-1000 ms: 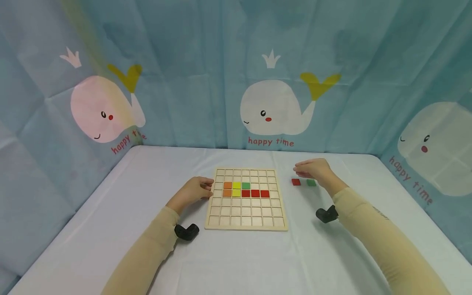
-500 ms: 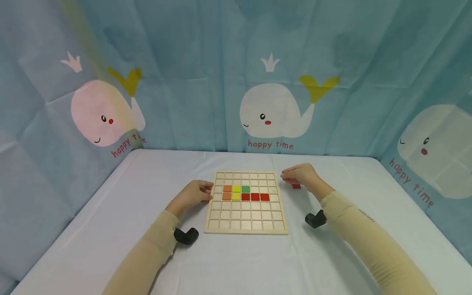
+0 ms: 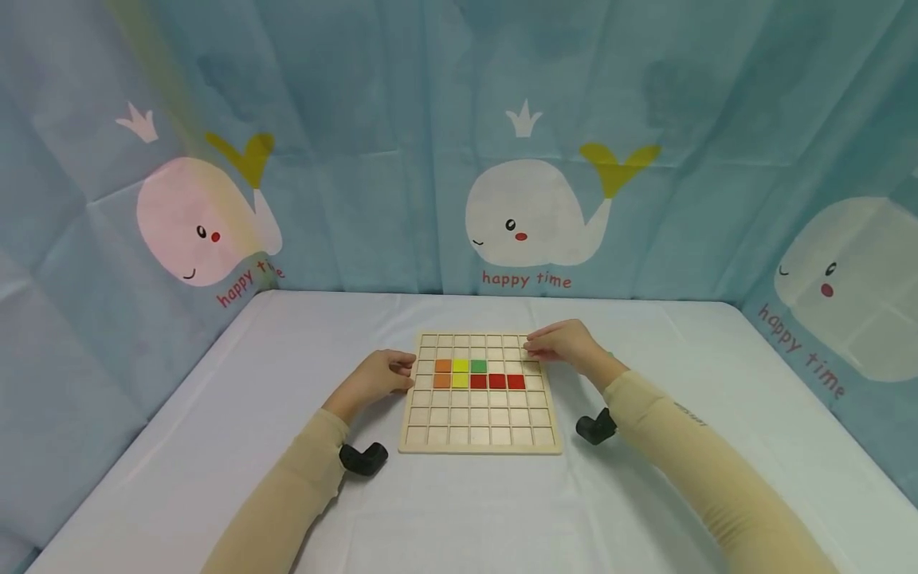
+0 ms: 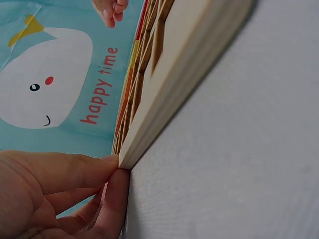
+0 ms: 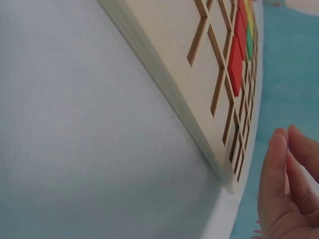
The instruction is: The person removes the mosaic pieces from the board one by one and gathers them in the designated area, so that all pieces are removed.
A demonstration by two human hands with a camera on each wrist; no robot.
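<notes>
A square wooden grid board (image 3: 479, 442) lies flat on the white table. Orange, yellow, green and red tiles (image 3: 496, 382) sit in cells of its two middle rows. My left hand (image 3: 370, 377) grips the board's left edge, and the left wrist view shows thumb and finger pinching the rim. Over the upper right part of the board hovers my right hand (image 3: 566, 345). Its fingertips (image 5: 278, 142) meet in the right wrist view; whether a tile is between them is hidden.
Black wrist devices (image 3: 363, 459) hang below both sleeves. Behind the table stands a blue curtain (image 3: 358, 215) printed with whales. A green sliver (image 3: 610, 353) peeks out by the right wrist; the red tile seen beside the board earlier is hidden by this hand.
My right hand has moved left from above the loose tiles to the board's upper right edge. My left hand has stayed at the board, and the tiles on it look the same.
</notes>
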